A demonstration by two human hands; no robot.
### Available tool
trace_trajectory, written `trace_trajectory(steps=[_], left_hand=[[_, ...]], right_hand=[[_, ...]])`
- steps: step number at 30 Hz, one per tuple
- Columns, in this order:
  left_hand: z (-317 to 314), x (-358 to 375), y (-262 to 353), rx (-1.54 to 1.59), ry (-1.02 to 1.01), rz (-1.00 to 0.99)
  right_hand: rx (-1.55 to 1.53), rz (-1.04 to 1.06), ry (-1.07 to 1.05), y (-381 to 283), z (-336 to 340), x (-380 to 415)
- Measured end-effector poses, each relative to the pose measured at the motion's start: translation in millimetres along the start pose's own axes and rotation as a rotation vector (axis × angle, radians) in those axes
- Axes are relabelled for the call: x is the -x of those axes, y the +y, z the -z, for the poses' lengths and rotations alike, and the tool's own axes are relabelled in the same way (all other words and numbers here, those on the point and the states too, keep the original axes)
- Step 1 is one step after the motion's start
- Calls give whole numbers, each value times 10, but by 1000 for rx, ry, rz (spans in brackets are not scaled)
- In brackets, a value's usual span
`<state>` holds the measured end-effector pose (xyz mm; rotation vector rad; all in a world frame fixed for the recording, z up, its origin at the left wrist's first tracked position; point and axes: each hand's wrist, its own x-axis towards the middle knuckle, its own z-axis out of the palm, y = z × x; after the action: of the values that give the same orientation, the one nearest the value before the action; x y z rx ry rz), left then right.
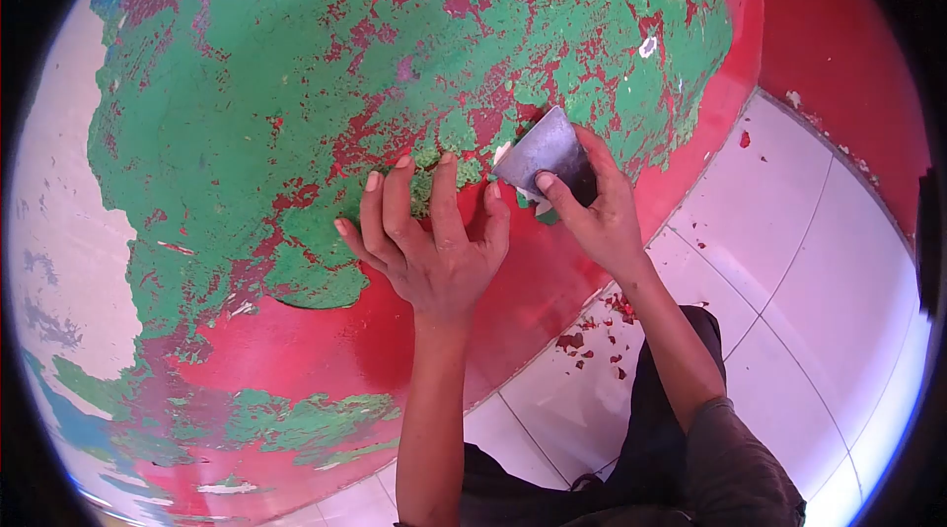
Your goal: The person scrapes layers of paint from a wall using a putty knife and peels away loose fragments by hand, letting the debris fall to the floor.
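A large curved surface [247,133] bears flaking green paint over red. My left hand [434,246] lies on it with the fingers spread, their tips on the edge of the green paint, and it holds nothing. To its right, my right hand [602,211] grips a flat grey metal scraper [541,150], the thumb on its face and the fingers behind it. The scraper's left edge meets the painted surface, and small green and white paint flakes [545,211] show just under it.
White floor tiles [769,202] lie at the right, with red paint chips [570,341] scattered near the base of the curved surface. A red area [838,44] borders the tiles at the upper right. My dark-clothed legs [656,409] are at the bottom.
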<state>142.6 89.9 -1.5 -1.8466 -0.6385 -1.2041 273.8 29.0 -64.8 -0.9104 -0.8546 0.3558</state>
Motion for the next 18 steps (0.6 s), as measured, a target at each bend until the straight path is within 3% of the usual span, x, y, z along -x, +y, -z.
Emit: trace_trajectory(steps=[18], left_hand=[[-33,25,-19,-56,-9,-18]], right_hand=[[-81,-2,-19,47,-33,7]])
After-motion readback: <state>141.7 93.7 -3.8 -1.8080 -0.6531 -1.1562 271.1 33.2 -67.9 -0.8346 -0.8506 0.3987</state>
